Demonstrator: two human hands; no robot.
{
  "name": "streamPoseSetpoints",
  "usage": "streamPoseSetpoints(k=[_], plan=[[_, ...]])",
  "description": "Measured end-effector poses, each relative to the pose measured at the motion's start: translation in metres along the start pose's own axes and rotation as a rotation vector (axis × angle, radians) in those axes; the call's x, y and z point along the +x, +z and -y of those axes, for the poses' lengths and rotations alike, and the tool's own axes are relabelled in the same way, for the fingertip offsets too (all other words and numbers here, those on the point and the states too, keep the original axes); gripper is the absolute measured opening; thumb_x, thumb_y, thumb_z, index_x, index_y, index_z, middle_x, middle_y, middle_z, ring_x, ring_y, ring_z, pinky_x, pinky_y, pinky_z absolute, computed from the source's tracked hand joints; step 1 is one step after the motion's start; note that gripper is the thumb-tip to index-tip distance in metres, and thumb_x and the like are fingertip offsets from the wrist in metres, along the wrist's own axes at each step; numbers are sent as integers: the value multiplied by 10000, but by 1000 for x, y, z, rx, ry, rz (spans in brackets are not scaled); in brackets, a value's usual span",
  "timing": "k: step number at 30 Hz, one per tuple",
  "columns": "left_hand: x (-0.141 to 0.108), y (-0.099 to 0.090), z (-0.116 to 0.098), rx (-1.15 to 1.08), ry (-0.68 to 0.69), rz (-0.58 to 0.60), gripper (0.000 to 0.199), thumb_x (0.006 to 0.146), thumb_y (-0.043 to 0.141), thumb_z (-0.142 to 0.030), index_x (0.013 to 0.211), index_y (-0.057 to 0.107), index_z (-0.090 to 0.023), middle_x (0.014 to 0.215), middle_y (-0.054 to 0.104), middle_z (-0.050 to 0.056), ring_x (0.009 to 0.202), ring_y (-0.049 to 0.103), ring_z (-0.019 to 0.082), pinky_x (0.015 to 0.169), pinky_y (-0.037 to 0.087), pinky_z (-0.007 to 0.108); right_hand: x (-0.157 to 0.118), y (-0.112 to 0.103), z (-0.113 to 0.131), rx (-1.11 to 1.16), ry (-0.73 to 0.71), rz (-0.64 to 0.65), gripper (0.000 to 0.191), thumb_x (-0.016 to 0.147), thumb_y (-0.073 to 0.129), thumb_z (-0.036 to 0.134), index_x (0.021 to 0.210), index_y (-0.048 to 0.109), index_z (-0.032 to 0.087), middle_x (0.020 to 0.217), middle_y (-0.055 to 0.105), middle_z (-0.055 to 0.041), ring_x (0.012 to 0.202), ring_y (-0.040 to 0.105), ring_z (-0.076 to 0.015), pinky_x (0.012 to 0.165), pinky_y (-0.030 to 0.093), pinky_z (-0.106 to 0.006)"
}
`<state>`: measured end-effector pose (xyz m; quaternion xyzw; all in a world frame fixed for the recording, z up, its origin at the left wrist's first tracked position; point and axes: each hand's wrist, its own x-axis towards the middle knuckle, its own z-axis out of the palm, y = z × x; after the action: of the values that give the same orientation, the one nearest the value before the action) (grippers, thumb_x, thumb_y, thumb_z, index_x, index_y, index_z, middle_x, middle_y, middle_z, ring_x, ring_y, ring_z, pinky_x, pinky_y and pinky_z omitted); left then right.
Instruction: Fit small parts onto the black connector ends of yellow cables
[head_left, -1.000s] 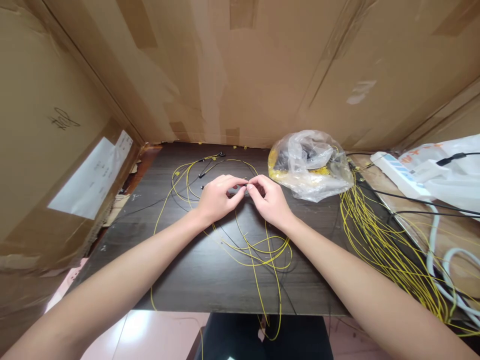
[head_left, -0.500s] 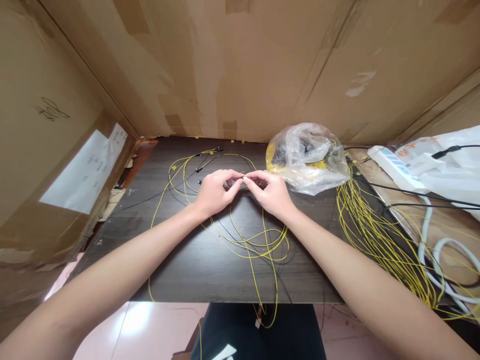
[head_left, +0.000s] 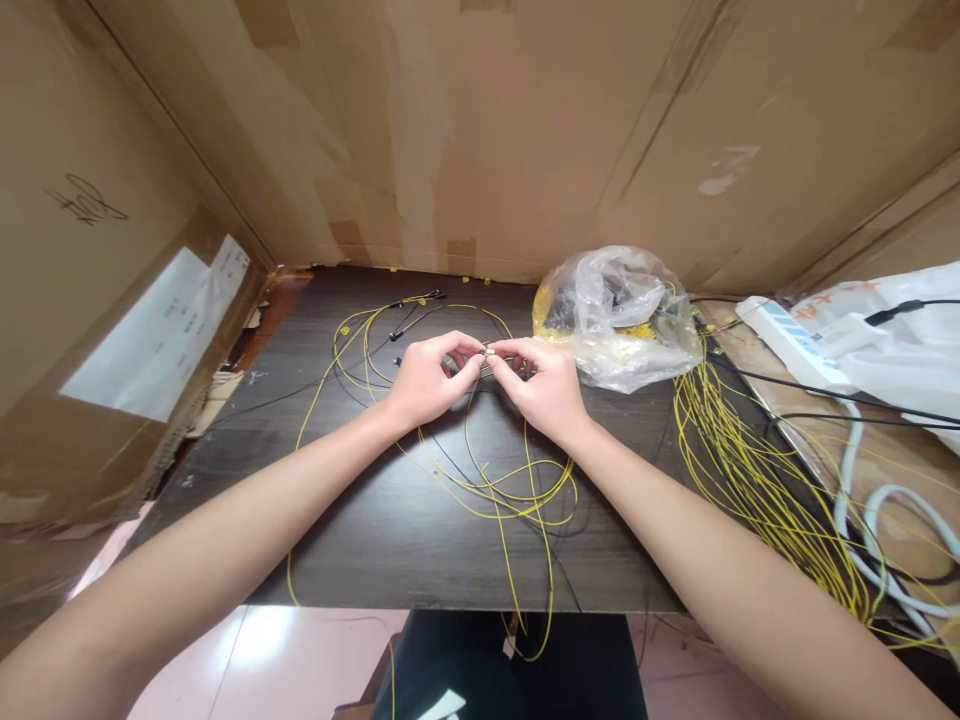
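Small pale-yellow piece (head_left: 490, 352), held between fingertips of left hand (head_left: 426, 380) and right hand (head_left: 547, 390); too small for detail. Thin yellow cables (head_left: 504, 545) in loose, overlapping loops on dark bench (head_left: 352, 540), some drooping past near edge. Thin black cables (head_left: 352, 372) tangled among them. Small black plugs (head_left: 396, 337) lying flat, beyond and beside left hand.

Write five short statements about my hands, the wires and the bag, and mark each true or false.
1. The left hand and right hand meet at a small piece. True.
2. The plastic bag is see-through. True.
3. The bag lies left of both hands. False; it lies to their right.
4. A yellow wire hangs over the front edge of the desk. True.
5. Every wire is yellow. False; some are black.
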<state>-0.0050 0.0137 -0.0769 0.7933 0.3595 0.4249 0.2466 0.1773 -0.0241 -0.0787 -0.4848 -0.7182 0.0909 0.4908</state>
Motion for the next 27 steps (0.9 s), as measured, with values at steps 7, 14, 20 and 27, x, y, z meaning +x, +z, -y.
streamPoseSetpoints(k=[7, 14, 20, 27], plan=[[-1, 1, -2, 26, 40, -17, 119, 930, 641, -224, 977, 732, -164, 850, 754, 25, 730, 683, 125, 604, 536, 194, -1, 1, -1, 42, 37, 11, 136, 902, 658, 247, 905, 781, 188, 833, 759, -39, 663, 597, -165, 689, 500, -327], [-2, 1, 0, 38, 59, -29, 105, 937, 650, -213, 989, 730, -168, 875, 755, 23, 735, 676, 126, 602, 522, 203, -1, 3, -2, 103, 115, 14, 164, 901, 647, 286, 889, 778, 187, 799, 743, -39, 630, 576, -159, 633, 473, -312], [-3, 0, 1, 55, 59, -4, 100, 948, 649, -203, 996, 733, -177, 915, 766, 23, 727, 666, 131, 634, 529, 228, -1, 2, 0, 135, 158, 41, 191, 900, 650, 315, 897, 788, 184, 801, 742, -48, 623, 582, -158, 596, 460, -301], [-6, 0, 2, 109, 100, -2, 107, 958, 654, -210, 1017, 738, -179, 860, 735, 23, 744, 655, 151, 665, 526, 259, -2, 2, -1, 141, 180, 68, 215, 914, 639, 332, 923, 794, 183, 821, 749, -53, 639, 592, -159, 618, 475, -305]])
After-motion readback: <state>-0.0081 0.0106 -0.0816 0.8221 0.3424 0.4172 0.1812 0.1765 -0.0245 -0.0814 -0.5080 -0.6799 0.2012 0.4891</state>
